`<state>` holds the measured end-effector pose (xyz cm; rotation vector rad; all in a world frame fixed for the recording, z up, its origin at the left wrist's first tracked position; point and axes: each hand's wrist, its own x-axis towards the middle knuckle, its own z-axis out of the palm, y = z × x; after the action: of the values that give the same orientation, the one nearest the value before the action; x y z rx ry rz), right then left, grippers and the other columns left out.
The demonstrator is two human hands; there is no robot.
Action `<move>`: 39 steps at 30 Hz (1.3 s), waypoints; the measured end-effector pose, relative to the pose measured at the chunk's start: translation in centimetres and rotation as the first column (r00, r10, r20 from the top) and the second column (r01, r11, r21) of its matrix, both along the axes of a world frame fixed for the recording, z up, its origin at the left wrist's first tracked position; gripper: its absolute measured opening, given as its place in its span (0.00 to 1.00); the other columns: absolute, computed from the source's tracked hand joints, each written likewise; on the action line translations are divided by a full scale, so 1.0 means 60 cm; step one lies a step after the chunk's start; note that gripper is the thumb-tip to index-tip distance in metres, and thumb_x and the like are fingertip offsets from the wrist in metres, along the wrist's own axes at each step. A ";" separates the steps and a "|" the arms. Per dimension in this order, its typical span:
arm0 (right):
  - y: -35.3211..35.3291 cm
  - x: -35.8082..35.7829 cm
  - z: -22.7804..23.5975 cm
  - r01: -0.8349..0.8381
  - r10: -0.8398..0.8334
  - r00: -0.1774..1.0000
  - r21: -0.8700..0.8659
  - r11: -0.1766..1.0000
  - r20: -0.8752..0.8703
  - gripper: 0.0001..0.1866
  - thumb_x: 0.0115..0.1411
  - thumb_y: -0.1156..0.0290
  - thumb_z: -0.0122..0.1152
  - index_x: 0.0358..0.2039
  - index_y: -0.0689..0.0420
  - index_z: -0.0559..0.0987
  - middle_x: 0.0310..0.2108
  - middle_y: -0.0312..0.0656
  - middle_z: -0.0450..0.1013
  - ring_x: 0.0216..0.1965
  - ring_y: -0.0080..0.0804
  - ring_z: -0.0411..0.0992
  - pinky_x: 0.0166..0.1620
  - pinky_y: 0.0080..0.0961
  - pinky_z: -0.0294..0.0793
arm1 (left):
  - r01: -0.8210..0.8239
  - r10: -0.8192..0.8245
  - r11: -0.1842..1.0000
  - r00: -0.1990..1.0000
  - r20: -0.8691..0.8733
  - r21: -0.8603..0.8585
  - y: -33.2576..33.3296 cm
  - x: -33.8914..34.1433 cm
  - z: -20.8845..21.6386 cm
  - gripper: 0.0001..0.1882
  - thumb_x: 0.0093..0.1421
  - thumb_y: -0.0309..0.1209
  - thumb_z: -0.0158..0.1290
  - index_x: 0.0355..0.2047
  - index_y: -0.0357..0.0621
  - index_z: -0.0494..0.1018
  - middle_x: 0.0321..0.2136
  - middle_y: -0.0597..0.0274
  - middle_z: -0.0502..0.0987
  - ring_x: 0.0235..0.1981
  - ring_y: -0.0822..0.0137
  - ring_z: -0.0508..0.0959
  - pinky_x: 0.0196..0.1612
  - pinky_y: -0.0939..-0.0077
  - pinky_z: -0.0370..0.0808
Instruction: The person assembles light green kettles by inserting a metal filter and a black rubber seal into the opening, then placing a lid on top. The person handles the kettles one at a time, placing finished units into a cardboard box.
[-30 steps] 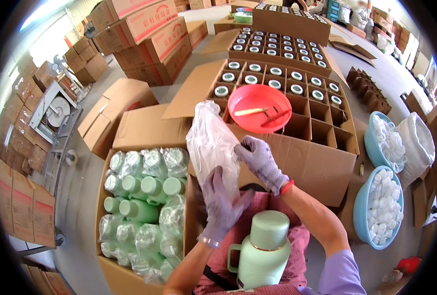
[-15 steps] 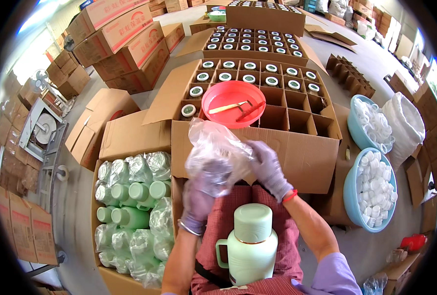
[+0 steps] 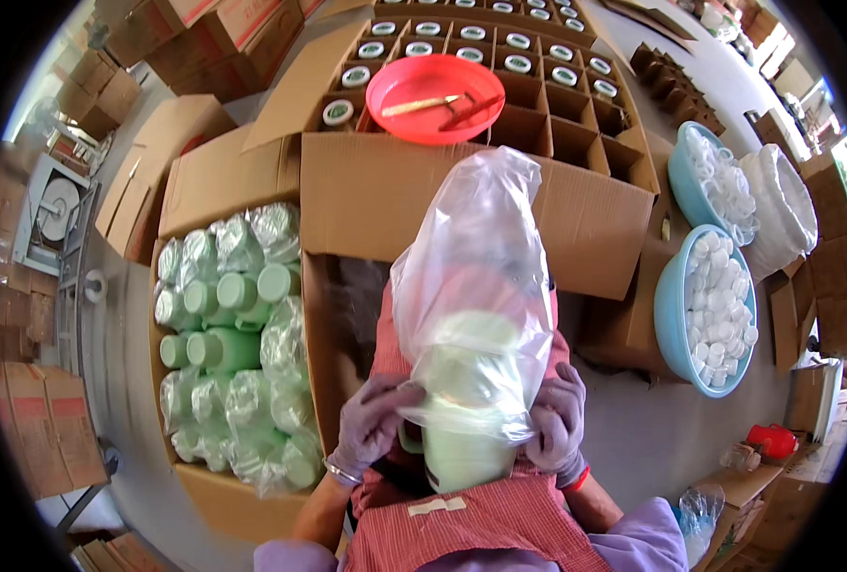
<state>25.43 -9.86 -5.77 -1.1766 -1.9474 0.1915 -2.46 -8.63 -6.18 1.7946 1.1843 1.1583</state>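
A pale green flask (image 3: 464,448) stands upright on my lap, on a red checked apron (image 3: 481,524). A clear plastic bag (image 3: 476,276) sits over its top and upper body, billowing upward. My left hand (image 3: 371,424), in a purple glove, grips the bag's open edge on the flask's left side. My right hand (image 3: 559,424), also gloved, grips the bag's edge on the right side. The flask's lid shows only dimly through the plastic.
A cardboard box (image 3: 209,181) at my left holds several bagged green flasks (image 3: 233,334). Ahead stands a divided carton (image 3: 576,124) with capped jars and a red bowl (image 3: 435,97). Two blue basins of white caps (image 3: 710,305) sit at right. Stacked cartons line the left.
The bag, held up in front of me earlier, has come down over the flask's top. Both hands moved down to the flask's sides.
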 end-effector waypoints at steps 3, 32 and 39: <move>-0.003 0.014 -0.012 -0.016 0.030 0.994 -0.144 0.989 0.101 0.14 0.39 0.78 0.59 0.31 0.57 0.74 0.38 0.45 0.72 0.41 0.48 0.71 0.52 0.49 0.70 | -0.117 0.154 0.971 0.973 0.170 -0.210 -0.039 -0.002 -0.025 0.17 0.68 0.38 0.48 0.42 0.37 0.78 0.42 0.52 0.80 0.44 0.60 0.80 0.47 0.69 0.75; 0.174 -0.365 0.030 -0.783 0.703 0.622 -0.285 0.553 -0.345 0.06 0.56 0.77 0.56 0.35 0.60 0.74 0.39 0.46 0.70 0.42 0.48 0.69 0.47 0.40 0.70 | -0.223 0.640 0.750 0.482 0.598 -0.622 -0.237 -0.250 -0.067 0.14 0.62 0.25 0.48 0.47 0.34 0.72 0.40 0.53 0.79 0.41 0.58 0.81 0.46 0.56 0.83; 0.245 -0.450 -0.018 -0.742 0.792 0.610 -0.371 0.558 -0.029 0.18 0.55 0.70 0.62 0.47 0.58 0.77 0.49 0.50 0.71 0.47 0.52 0.71 0.52 0.40 0.71 | -0.812 0.904 0.344 0.150 0.401 -0.472 -0.099 -0.394 -0.225 0.10 0.63 0.22 0.49 0.42 0.27 0.74 0.38 0.56 0.78 0.36 0.67 0.80 0.35 0.63 0.86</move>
<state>-1.59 4.84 -6.88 -0.4286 -2.5285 0.9856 -26.08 -14.60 -19.68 0.2661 1.8409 2.0087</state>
